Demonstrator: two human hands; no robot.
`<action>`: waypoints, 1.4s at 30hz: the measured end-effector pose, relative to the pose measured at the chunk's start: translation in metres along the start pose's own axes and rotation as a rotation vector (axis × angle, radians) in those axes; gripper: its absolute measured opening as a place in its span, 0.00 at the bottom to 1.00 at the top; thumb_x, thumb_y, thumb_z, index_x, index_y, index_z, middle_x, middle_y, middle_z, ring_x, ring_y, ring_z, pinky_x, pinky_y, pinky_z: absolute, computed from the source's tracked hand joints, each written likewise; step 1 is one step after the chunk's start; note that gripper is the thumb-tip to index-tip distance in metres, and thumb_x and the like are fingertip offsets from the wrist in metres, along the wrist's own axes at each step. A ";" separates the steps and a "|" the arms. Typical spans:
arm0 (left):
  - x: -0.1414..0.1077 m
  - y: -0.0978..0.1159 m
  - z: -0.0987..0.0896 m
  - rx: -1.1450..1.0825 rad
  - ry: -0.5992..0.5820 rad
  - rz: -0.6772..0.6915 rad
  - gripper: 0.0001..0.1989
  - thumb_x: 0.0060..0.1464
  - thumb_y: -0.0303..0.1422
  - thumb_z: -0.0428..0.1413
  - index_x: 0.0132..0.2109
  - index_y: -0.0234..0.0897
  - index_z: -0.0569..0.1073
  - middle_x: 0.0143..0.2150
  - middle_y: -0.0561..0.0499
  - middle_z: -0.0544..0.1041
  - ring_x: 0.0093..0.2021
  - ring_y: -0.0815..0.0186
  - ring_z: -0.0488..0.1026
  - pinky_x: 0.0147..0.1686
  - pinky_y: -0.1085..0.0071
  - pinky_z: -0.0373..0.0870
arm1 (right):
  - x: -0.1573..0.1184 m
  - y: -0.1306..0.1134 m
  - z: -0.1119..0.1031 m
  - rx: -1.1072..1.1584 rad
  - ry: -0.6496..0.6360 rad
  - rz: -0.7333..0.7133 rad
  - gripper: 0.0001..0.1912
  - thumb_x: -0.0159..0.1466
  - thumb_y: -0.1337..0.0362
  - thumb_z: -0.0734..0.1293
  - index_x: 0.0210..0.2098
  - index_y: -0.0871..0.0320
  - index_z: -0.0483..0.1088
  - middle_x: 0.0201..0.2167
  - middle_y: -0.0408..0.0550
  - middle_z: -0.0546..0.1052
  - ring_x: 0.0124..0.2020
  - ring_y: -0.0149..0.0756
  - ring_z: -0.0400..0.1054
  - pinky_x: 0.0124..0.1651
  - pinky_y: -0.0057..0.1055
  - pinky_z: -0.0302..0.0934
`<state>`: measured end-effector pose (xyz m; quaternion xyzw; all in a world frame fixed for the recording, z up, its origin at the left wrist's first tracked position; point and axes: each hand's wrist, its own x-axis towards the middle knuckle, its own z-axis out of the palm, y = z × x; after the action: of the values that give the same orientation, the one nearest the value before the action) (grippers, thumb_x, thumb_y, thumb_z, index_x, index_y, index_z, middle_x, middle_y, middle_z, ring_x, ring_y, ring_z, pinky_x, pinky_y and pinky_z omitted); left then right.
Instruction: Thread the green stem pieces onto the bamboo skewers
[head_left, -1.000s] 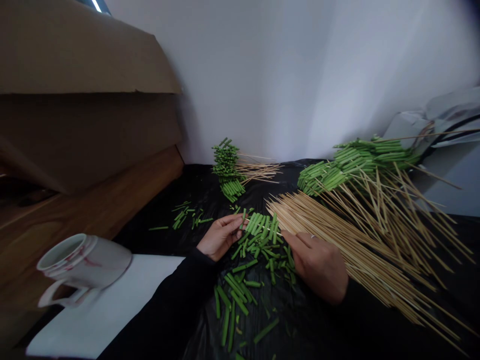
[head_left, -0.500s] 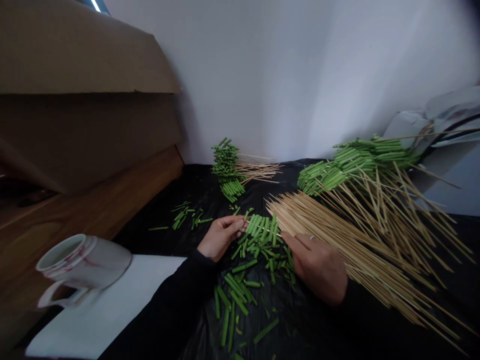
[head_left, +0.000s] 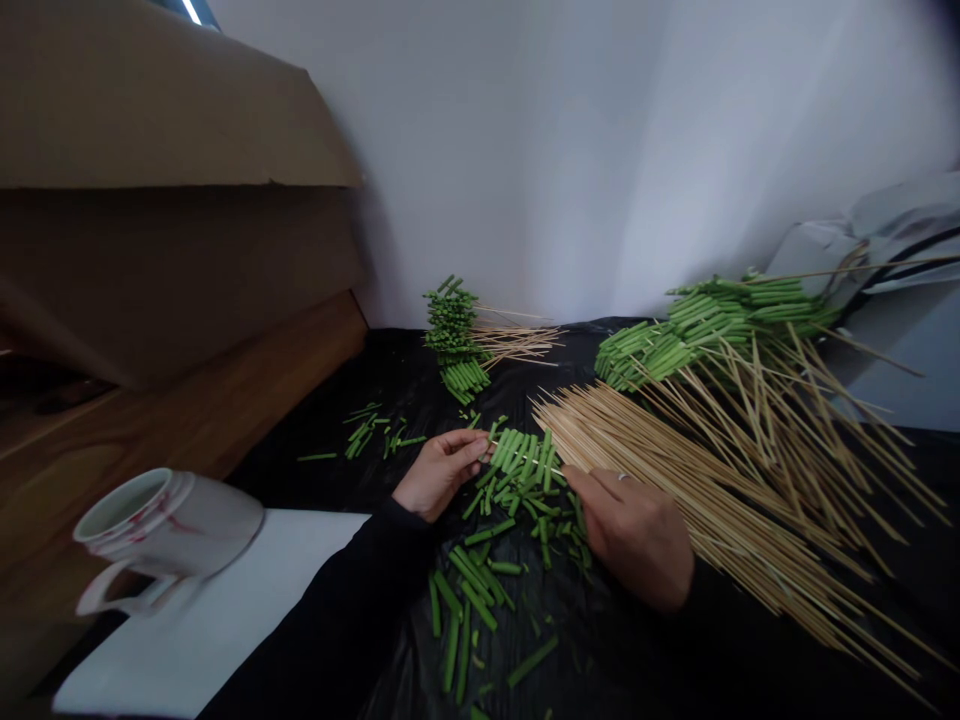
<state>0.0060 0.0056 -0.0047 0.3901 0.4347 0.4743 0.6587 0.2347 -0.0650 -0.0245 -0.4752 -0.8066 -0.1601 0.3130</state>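
My right hand (head_left: pixel 634 530) grips a thin bamboo skewer (head_left: pixel 557 469) that points left. Several cut green stem pieces (head_left: pixel 517 452), which look like garlic scapes, sit side by side across it. At the skewer's left end, my left hand (head_left: pixel 442 470) is closed in a pinch; a short green stem piece (head_left: pixel 494 429) shows at its fingertips, partly hidden. Loose cut stems (head_left: pixel 472 577) lie below and between both hands on black plastic sheeting (head_left: pixel 315 490).
A bundle of bare skewers (head_left: pixel 705 500) lies right of my right hand. Loaded green skewers are piled at the back middle (head_left: pixel 454 335) and back right (head_left: pixel 720 325). On the left are a mug (head_left: pixel 199 520), white paper (head_left: pixel 300 560) and a cardboard box (head_left: pixel 187 110).
Almost nothing differs. Both hands stay at the skewer in nearly the same place, with only a very slight shift.
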 end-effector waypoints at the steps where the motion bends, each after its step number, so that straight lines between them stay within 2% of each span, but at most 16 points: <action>1: 0.000 0.000 0.000 0.004 0.001 0.002 0.15 0.36 0.31 0.70 0.33 0.31 0.79 0.29 0.48 0.79 0.29 0.72 0.73 0.29 0.79 0.66 | 0.000 0.000 0.000 0.002 0.002 -0.001 0.15 0.63 0.72 0.57 0.44 0.61 0.73 0.24 0.44 0.70 0.25 0.30 0.61 0.29 0.32 0.48; 15: 0.000 -0.006 -0.001 0.093 0.034 -0.011 0.15 0.34 0.34 0.71 0.31 0.32 0.80 0.27 0.52 0.76 0.26 0.76 0.67 0.28 0.78 0.63 | -0.002 -0.005 0.001 0.004 0.008 -0.015 0.14 0.64 0.73 0.57 0.44 0.62 0.73 0.24 0.44 0.71 0.25 0.31 0.61 0.30 0.33 0.48; 21: 0.000 -0.006 -0.001 0.095 0.029 -0.024 0.15 0.33 0.33 0.71 0.32 0.32 0.80 0.28 0.52 0.76 0.26 0.75 0.68 0.28 0.78 0.63 | -0.001 -0.004 0.002 -0.003 -0.014 -0.004 0.15 0.64 0.73 0.57 0.43 0.62 0.73 0.24 0.45 0.71 0.25 0.31 0.61 0.30 0.33 0.48; 27: -0.004 0.000 0.003 0.035 -0.005 -0.030 0.17 0.34 0.35 0.71 0.33 0.33 0.79 0.30 0.53 0.75 0.29 0.73 0.72 0.32 0.77 0.68 | 0.002 0.000 0.003 0.054 -0.026 0.056 0.15 0.65 0.72 0.56 0.45 0.59 0.72 0.26 0.43 0.71 0.25 0.29 0.63 0.30 0.31 0.49; 33: -0.002 0.003 0.001 0.012 0.035 0.017 0.16 0.34 0.34 0.71 0.32 0.31 0.78 0.27 0.53 0.74 0.26 0.75 0.71 0.27 0.80 0.67 | 0.000 0.004 0.001 0.015 -0.049 0.049 0.17 0.65 0.72 0.56 0.50 0.60 0.68 0.28 0.45 0.72 0.27 0.31 0.63 0.32 0.31 0.49; 35: 0.001 0.004 -0.003 -0.018 0.079 0.050 0.16 0.35 0.34 0.71 0.33 0.32 0.78 0.27 0.54 0.74 0.27 0.75 0.70 0.27 0.80 0.67 | 0.002 0.007 -0.004 -0.020 -0.059 0.054 0.14 0.64 0.72 0.57 0.47 0.60 0.69 0.28 0.45 0.72 0.28 0.32 0.62 0.33 0.32 0.49; 39: 0.003 0.003 -0.006 -0.044 0.140 0.076 0.16 0.34 0.34 0.71 0.33 0.33 0.78 0.27 0.54 0.74 0.26 0.75 0.70 0.27 0.80 0.67 | 0.013 0.017 -0.024 -0.174 -0.179 0.002 0.06 0.60 0.72 0.63 0.30 0.56 0.69 0.26 0.46 0.70 0.33 0.38 0.61 0.36 0.35 0.47; 42: 0.002 0.002 -0.002 -0.029 0.115 0.072 0.17 0.36 0.37 0.70 0.33 0.33 0.78 0.27 0.53 0.75 0.26 0.74 0.70 0.26 0.80 0.66 | 0.027 0.028 -0.036 -0.277 -0.238 -0.050 0.07 0.58 0.74 0.63 0.28 0.57 0.68 0.28 0.47 0.71 0.35 0.41 0.61 0.37 0.35 0.47</action>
<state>0.0039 0.0085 -0.0045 0.3681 0.4508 0.5256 0.6206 0.2620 -0.0529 0.0197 -0.5091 -0.8197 -0.2202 0.1429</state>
